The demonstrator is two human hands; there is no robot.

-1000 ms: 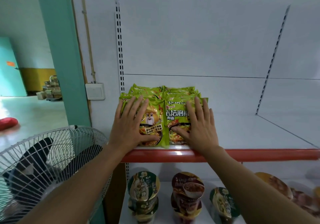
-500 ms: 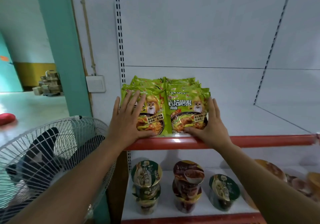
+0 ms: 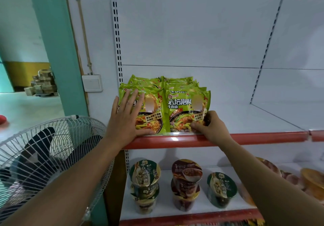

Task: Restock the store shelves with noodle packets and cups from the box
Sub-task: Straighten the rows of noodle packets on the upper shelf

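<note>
Green 老坛泡椒牛肉面 packets under left hand, right hand at corner.

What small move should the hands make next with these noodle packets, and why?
Probably let the right hand release the front packet whose corner it pinches, then lift the flat left hand away: both noodle packet rows stand side by side at the red shelf edge.

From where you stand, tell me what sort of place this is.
Most likely a small shop: white display shelving with a slotted upright and red front rail, green noodle packets lined up facing out on the upper shelf, and noodle cups stacked on the shelf below.
</note>
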